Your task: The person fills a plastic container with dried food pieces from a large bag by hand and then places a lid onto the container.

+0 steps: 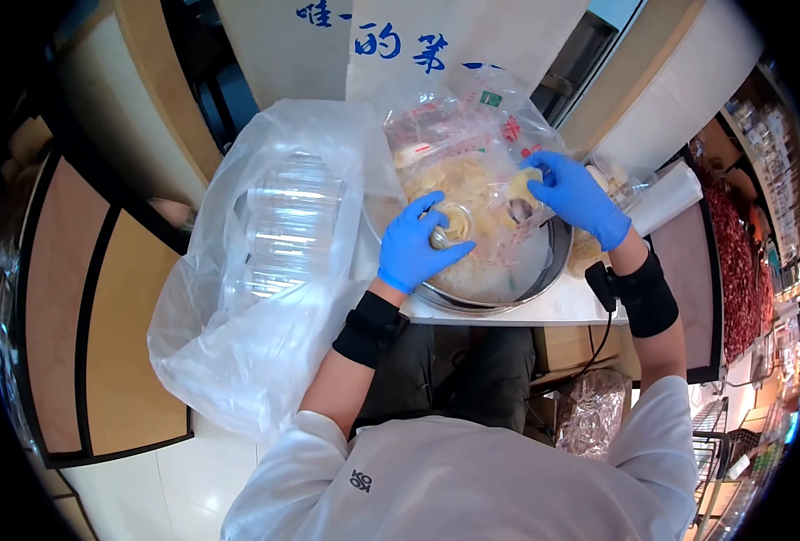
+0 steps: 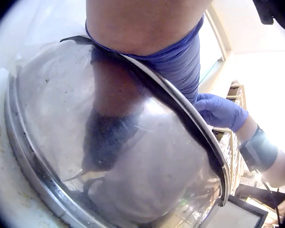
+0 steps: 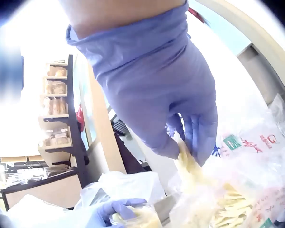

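My blue-gloved left hand grips a small clear round tub holding some pale yellow slices. Across from it, my right hand, gloved too, pinches a few thin pale yellow slices between thumb and fingertips. Both hands are over a wide steel basin. Inside that basin, a printed clear plastic bag lies open around a heap of the same slices. The left wrist view shows mostly the basin's shiny outer wall, so the tub is hidden there.
Left of the basin, a large translucent bag contains stacked clear plastic tubs. A white roll lies to the right. Beyond the basin stands a board with blue writing. The white table's front edge is near my lap.
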`<action>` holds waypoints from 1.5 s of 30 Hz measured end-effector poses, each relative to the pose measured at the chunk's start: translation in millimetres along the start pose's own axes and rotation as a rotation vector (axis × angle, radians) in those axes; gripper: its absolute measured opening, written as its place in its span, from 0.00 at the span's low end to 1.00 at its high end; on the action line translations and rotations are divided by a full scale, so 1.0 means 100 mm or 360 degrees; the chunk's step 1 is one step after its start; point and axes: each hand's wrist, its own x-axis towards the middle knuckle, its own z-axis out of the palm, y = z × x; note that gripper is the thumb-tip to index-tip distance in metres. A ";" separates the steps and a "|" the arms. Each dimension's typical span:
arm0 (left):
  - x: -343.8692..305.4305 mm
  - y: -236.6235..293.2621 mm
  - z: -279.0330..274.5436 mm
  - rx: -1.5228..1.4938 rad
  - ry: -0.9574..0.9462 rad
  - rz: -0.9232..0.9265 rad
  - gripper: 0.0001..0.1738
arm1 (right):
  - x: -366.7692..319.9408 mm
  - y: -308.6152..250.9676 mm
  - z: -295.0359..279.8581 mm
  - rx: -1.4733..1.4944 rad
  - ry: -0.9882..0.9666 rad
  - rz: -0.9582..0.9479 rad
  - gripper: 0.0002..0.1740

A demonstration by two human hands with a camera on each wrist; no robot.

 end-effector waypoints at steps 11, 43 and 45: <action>0.00 0.04 -0.02 -0.0178 -0.0027 -0.0292 0.42 | -0.11 -0.29 0.94 -0.0135 0.0260 -0.0754 0.17; 0.00 0.01 0.01 -0.0042 0.0080 0.0074 0.35 | -0.12 -0.19 0.85 0.1050 0.0097 0.0255 0.15; 0.00 0.01 0.00 -0.0036 0.0030 0.0067 0.34 | -0.12 -0.16 0.90 0.1152 0.0196 0.0296 0.15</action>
